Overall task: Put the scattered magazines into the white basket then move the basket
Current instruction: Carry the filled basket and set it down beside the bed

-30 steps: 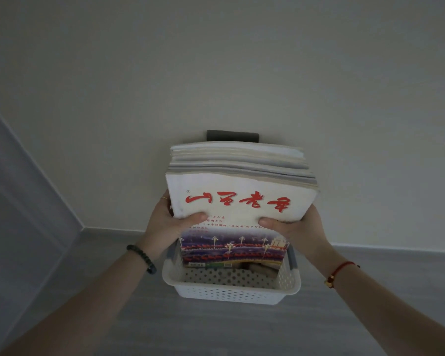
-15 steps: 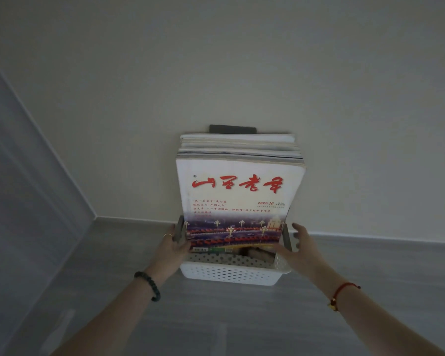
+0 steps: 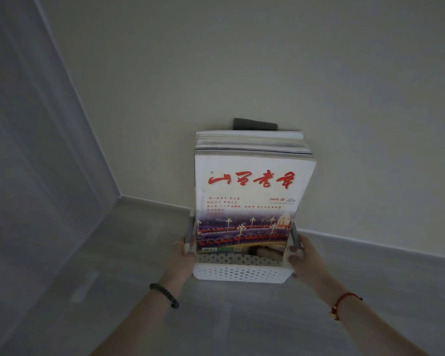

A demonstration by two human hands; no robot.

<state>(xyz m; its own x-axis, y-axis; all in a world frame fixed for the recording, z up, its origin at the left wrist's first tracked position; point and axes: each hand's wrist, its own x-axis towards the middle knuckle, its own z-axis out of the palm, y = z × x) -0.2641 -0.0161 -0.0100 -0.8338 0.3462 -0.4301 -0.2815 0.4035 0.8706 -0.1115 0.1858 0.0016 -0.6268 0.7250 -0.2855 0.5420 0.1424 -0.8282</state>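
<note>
Two hands flank the white perforated plastic basket on the grey floor; I see my left hand and right hand curled around its grey side handles. A stack of paper magazines stands upright inside, between both hands.

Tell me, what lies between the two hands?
In the head view, the white basket with the upright magazines lies between left hand and right hand.
</note>
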